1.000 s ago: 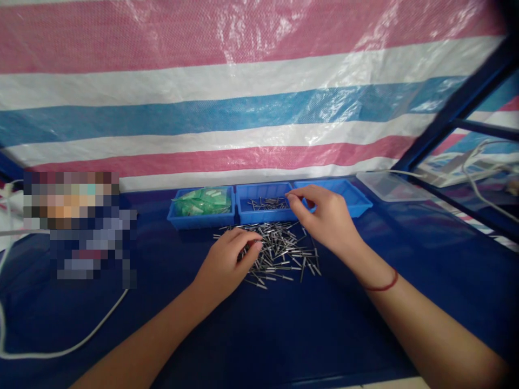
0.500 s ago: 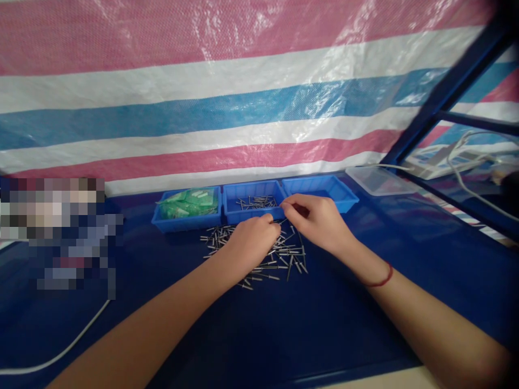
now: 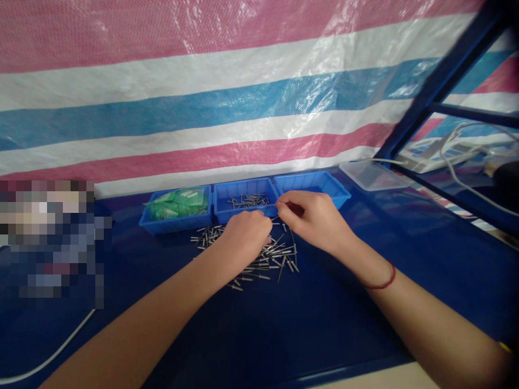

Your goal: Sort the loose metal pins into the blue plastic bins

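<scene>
A loose pile of blind rivets (image 3: 279,251) lies on the dark blue table, just in front of the middle blue bin (image 3: 224,215). My left hand (image 3: 248,232) is closed over the pile, knuckles up, its fingertips mostly hidden. Close to the middle bin's front right corner, my right hand (image 3: 310,216) has thumb and forefinger pinched together; whatever is between them is too small to make out. More rivets (image 3: 251,201) rest inside the middle bin.
The left blue bin (image 3: 178,224) holds green plastic packets (image 3: 178,202). To the right stand another blue bin (image 3: 338,195) and a clear plastic lid (image 3: 375,176). A striped sheet (image 3: 203,119) hangs behind. A white cable (image 3: 60,354) and a blurred-out area are at left.
The whole view has shifted slightly, so bins and pile appear further left. Both hands keep nearly the same places, the left one a little more closed over the rivets.
</scene>
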Action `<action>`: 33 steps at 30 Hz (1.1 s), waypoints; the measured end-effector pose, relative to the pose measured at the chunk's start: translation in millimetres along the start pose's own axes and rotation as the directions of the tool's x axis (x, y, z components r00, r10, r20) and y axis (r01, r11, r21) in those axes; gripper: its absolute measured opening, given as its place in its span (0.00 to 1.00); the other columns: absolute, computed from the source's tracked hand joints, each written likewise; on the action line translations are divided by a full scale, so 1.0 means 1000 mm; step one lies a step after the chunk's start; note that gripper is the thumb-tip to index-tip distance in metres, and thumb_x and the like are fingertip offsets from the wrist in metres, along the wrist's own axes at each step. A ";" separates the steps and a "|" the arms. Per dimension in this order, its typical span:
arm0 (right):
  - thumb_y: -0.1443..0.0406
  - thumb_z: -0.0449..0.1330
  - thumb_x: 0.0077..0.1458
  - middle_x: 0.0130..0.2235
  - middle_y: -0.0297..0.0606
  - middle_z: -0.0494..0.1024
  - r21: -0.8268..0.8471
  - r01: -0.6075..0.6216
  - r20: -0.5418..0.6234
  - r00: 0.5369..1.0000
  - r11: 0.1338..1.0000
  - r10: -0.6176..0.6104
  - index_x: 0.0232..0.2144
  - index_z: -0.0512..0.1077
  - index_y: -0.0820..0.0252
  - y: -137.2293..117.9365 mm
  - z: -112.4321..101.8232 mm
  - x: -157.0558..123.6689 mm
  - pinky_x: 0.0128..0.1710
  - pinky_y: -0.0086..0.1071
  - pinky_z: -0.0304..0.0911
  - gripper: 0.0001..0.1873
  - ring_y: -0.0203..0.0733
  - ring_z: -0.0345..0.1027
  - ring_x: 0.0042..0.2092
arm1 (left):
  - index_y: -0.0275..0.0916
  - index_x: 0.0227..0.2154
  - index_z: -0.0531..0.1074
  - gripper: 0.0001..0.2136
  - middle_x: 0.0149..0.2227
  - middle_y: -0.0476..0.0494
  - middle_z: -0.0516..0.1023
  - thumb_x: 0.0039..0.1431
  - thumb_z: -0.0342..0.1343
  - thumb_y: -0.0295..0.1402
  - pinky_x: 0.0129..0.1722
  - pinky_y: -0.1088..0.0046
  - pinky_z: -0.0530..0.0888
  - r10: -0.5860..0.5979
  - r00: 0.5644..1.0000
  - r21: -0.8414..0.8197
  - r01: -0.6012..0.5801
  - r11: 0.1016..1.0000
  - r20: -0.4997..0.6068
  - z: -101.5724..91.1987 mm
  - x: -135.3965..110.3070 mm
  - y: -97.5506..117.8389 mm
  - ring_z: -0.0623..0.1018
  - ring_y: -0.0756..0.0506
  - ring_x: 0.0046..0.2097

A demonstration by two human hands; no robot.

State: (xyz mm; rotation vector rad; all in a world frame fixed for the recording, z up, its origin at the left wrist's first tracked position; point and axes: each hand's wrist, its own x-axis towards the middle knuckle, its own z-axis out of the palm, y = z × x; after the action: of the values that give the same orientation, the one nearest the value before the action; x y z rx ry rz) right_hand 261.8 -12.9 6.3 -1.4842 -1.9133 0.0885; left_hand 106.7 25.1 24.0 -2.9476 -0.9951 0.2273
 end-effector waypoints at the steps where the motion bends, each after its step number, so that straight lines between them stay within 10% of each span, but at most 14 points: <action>1: 0.68 0.53 0.53 0.23 0.32 0.72 -0.029 -0.002 0.074 0.997 1.000 0.004 0.24 0.72 0.61 0.001 -0.001 0.000 0.27 0.28 0.52 0.09 0.32 0.61 0.24 | 0.33 0.31 0.75 0.08 0.35 0.38 0.76 0.58 0.57 0.33 0.35 0.65 0.74 -0.005 1.000 -0.001 0.005 1.000 0.007 0.000 -0.001 0.000 0.79 0.38 0.38; 10: 0.66 0.56 0.52 0.25 0.36 0.75 -0.204 -0.002 0.470 0.877 0.979 0.100 0.29 0.77 0.58 0.007 -0.002 -0.002 0.26 0.29 0.50 0.09 0.36 0.65 0.26 | 0.33 0.31 0.76 0.08 0.32 0.38 0.75 0.58 0.52 0.25 0.31 0.67 0.74 -0.008 1.000 0.030 0.009 1.000 -0.025 0.009 0.001 -0.001 0.79 0.40 0.34; 33: 0.64 0.54 0.57 0.24 0.37 0.75 -0.095 0.028 0.525 0.850 0.995 0.026 0.28 0.75 0.61 0.002 0.003 -0.004 0.26 0.29 0.50 0.11 0.35 0.65 0.25 | 0.31 0.41 0.74 0.10 0.38 0.34 0.74 0.61 0.50 0.26 0.34 0.71 0.73 -0.050 0.993 0.045 0.046 0.998 0.105 0.010 0.002 0.001 0.78 0.42 0.37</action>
State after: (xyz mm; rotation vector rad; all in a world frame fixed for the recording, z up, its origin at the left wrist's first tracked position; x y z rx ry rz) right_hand 262.3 -15.1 1.0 -1.6447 -2.3793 0.4493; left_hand 107.6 25.1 13.9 -2.8966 -1.0576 0.4028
